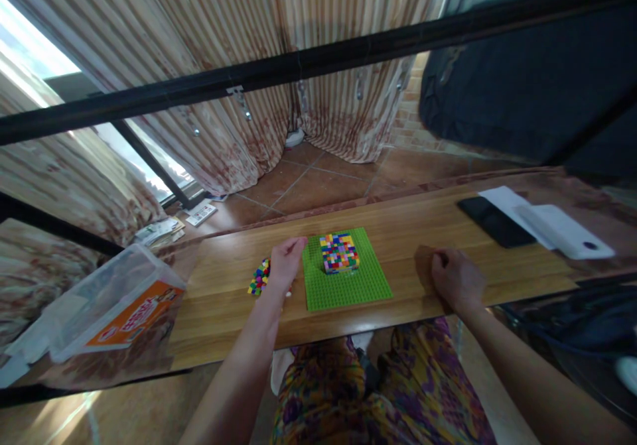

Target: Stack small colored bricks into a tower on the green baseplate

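Observation:
A green studded baseplate point(371, 286) lies on the wooden board, carrying a low square block built of small multicoloured bricks point(340, 253). My left hand point(287, 259) is at the plate's far left corner, thumb and fingers pinched together. Whatever they may hold is too small or hidden to name. Partly behind that hand and wrist, a pile of loose coloured bricks point(259, 279) lies on the wood. To the right of the plate, my right hand point(455, 276) rests on the board, apart from the bricks, with its fingers curled into a fist.
At the left stands a clear plastic box point(124, 292) with an orange label. A black flat object point(497, 223) and a white phone-like object point(572, 231) lie at the board's right end. A dark metal bar point(318, 63) crosses in front of the striped curtains point(223, 27).

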Demonstrator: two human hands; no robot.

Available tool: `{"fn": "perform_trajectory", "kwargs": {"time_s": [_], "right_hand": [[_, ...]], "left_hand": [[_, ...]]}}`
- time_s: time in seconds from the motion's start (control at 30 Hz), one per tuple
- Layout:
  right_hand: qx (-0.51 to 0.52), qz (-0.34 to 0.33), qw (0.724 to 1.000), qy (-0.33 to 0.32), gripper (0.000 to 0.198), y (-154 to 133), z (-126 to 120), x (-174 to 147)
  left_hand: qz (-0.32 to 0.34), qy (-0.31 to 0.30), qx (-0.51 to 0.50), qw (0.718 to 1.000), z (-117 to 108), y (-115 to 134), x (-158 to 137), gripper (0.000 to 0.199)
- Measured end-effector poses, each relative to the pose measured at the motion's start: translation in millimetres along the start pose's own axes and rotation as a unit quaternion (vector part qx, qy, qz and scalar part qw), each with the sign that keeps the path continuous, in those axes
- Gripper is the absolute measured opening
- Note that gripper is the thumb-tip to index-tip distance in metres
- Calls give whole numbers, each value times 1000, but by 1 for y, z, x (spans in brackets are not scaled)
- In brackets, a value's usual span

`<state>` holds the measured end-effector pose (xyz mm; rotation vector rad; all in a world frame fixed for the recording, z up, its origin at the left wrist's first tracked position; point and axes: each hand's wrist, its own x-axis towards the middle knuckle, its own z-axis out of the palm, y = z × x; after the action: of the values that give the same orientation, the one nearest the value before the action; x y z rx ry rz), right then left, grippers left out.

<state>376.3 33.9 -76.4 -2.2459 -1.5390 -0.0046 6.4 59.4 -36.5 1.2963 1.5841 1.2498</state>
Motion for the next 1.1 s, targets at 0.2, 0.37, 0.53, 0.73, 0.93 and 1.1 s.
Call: {"fn": "perform_trajectory", "kwargs": {"time_s": [0.2,0.37,0.53,0.73,0.93,1.1], "right_hand": [[-2,6,1000,1,39,1,-2,0],[-16,10,1000,-23,44,-1,-6,-1],[-23,14,999,-25,43,-4,-8,-1],[-25,10,1000,-15,42,-3,-7,-1],[-32,12,999,-19,44,-5,-9,-2],[-30,17,999,-23,44,-7,-10,-2]], "left_hand": [[37,6,182,983,-65,-12,-35,21],[117,-29,311,943,-72,-16,-51,24],[160,-58,376,911,-62,-14,-55,24],[148,-54,410,898,-69,-16,-59,20],[130,-38,423,896,-78,-18,-61,25],[132,-41,429,893,-77,-14,-67,26]]}}
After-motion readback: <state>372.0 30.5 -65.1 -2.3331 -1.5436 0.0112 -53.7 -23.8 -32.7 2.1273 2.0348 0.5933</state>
